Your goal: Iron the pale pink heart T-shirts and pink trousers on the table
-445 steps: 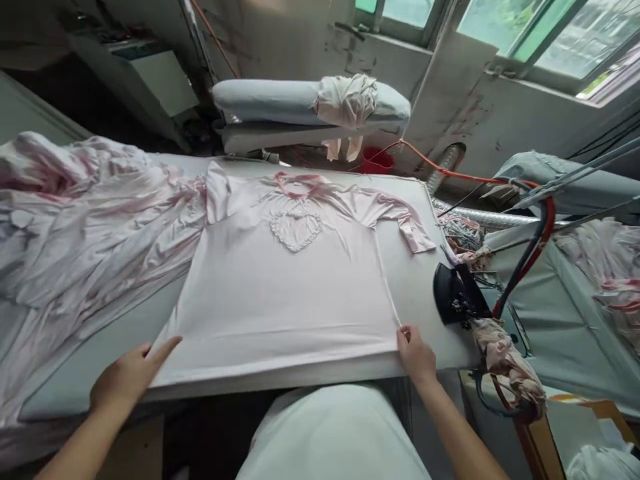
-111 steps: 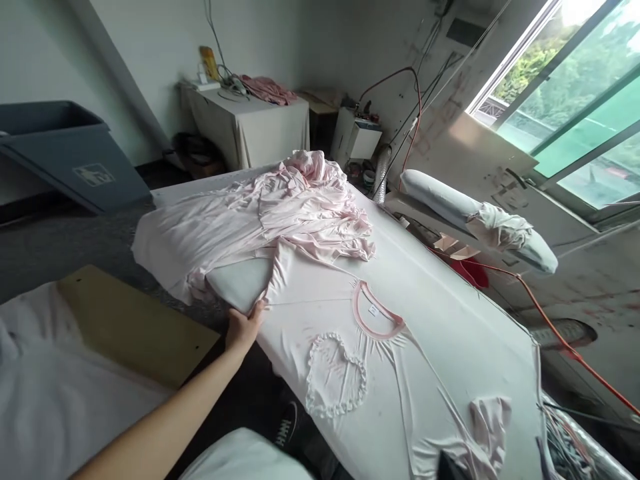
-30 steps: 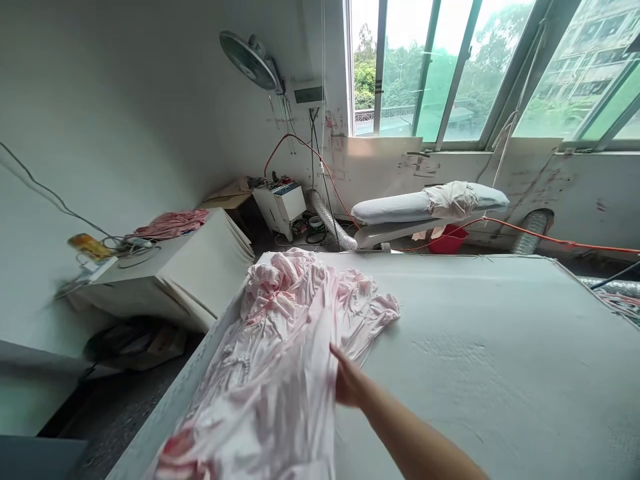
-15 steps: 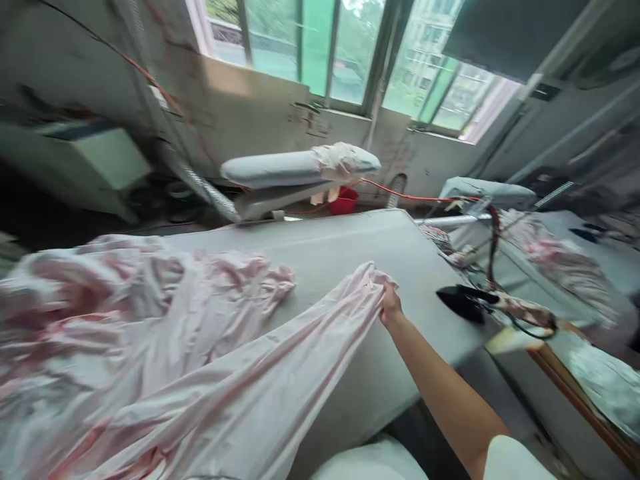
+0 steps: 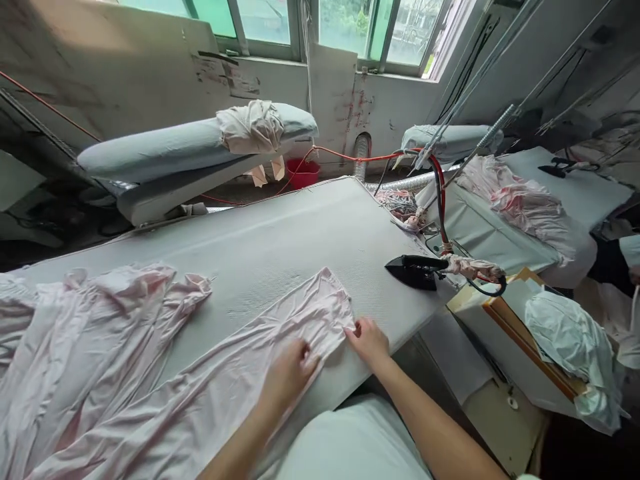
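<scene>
A pale pink garment (image 5: 240,360) lies wrinkled across the padded ironing table (image 5: 280,233), one long narrow part stretching toward the right. My right hand (image 5: 369,341) pinches the near corner of this part's hem between thumb and fingers. Over the near edge of the same cloth is my left hand (image 5: 287,377), slightly blurred, with its fingers curled in; whether cloth is between them is hidden. To the right of the hem, a black iron (image 5: 415,272) with a cloth-wrapped handle rests on the table.
More bunched pink cloth (image 5: 115,300) lies on the left. Behind the table stands a padded sleeve board (image 5: 165,147), with a red bucket (image 5: 303,173) beyond. Hoses run up from the iron. A box with white cloth (image 5: 570,327) stands at right, near another table with pink garments (image 5: 525,200).
The view has swung right and closer. My right hand has come lower and nearer, and the stretched cloth end now lies flat on the table. My left hand has come into view.
</scene>
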A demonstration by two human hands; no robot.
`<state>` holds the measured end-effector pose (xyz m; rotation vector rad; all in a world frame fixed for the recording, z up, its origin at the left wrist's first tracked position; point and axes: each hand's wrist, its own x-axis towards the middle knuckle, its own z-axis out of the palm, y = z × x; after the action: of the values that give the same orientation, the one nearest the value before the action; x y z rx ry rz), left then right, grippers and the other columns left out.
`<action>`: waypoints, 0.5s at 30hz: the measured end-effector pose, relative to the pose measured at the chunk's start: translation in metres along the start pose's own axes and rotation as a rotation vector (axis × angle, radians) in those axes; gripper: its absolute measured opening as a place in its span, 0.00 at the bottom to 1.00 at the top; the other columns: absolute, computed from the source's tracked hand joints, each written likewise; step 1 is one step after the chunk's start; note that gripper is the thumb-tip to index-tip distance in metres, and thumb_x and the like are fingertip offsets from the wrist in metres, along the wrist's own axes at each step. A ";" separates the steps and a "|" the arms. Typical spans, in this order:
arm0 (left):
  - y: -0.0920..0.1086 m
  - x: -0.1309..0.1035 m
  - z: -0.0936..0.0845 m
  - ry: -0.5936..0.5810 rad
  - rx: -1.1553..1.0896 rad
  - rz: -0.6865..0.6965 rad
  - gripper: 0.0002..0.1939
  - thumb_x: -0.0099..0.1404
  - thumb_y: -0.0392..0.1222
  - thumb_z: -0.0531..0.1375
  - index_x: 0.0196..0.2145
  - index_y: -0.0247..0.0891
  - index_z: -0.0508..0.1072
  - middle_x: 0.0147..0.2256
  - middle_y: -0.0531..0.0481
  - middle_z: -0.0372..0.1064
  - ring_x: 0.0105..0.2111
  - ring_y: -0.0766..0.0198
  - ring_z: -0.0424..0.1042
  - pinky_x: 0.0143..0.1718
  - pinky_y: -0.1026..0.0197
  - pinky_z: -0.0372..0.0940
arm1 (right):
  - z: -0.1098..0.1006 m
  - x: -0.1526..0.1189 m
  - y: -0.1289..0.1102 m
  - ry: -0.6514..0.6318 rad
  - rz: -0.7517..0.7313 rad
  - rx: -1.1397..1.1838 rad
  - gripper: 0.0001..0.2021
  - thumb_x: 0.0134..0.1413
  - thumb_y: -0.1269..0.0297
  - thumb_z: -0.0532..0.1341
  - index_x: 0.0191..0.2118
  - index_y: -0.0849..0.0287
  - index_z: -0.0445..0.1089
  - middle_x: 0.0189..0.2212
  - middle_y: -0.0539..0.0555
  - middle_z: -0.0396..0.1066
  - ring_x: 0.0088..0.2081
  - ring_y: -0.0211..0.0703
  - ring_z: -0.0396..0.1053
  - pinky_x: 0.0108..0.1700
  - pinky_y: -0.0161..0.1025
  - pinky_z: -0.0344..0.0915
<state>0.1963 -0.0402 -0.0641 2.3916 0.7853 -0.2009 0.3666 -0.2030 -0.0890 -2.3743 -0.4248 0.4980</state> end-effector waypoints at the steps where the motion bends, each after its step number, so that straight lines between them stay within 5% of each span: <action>1: 0.024 0.017 0.009 0.037 0.028 0.021 0.09 0.65 0.45 0.63 0.41 0.40 0.70 0.40 0.49 0.74 0.40 0.57 0.74 0.39 0.60 0.62 | 0.000 0.008 -0.008 -0.057 -0.046 0.025 0.10 0.51 0.55 0.63 0.31 0.56 0.69 0.35 0.53 0.71 0.37 0.44 0.69 0.40 0.39 0.63; 4: 0.065 0.051 0.019 0.144 0.072 -0.039 0.09 0.64 0.41 0.62 0.42 0.38 0.71 0.42 0.44 0.74 0.44 0.53 0.74 0.42 0.57 0.63 | -0.009 0.042 -0.046 -0.267 -0.127 0.367 0.10 0.48 0.56 0.64 0.28 0.55 0.63 0.25 0.47 0.66 0.29 0.40 0.66 0.34 0.37 0.63; 6: 0.059 0.052 0.011 0.281 0.074 -0.112 0.09 0.67 0.41 0.59 0.44 0.38 0.71 0.43 0.43 0.74 0.46 0.51 0.74 0.46 0.54 0.64 | -0.019 0.068 -0.081 -0.420 -0.114 0.674 0.15 0.43 0.53 0.67 0.29 0.55 0.63 0.25 0.45 0.65 0.28 0.38 0.65 0.32 0.37 0.66; 11: -0.026 -0.026 -0.016 0.734 0.211 -0.277 0.22 0.66 0.41 0.57 0.58 0.37 0.68 0.60 0.35 0.66 0.62 0.42 0.63 0.64 0.41 0.55 | -0.036 0.110 -0.163 -0.749 -0.030 1.178 0.24 0.35 0.50 0.76 0.32 0.55 0.66 0.34 0.48 0.71 0.39 0.39 0.70 0.44 0.39 0.71; 15: -0.086 -0.105 -0.001 0.835 0.281 -0.524 0.25 0.69 0.44 0.54 0.61 0.35 0.68 0.63 0.31 0.61 0.61 0.37 0.63 0.61 0.38 0.60 | -0.037 0.118 -0.149 -0.618 0.048 0.887 0.21 0.45 0.46 0.71 0.37 0.54 0.67 0.40 0.51 0.74 0.43 0.41 0.72 0.43 0.37 0.70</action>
<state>0.0609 -0.0355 -0.0732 2.4518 1.8638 0.5584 0.4617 -0.0650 0.0087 -1.3502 -0.3133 1.1680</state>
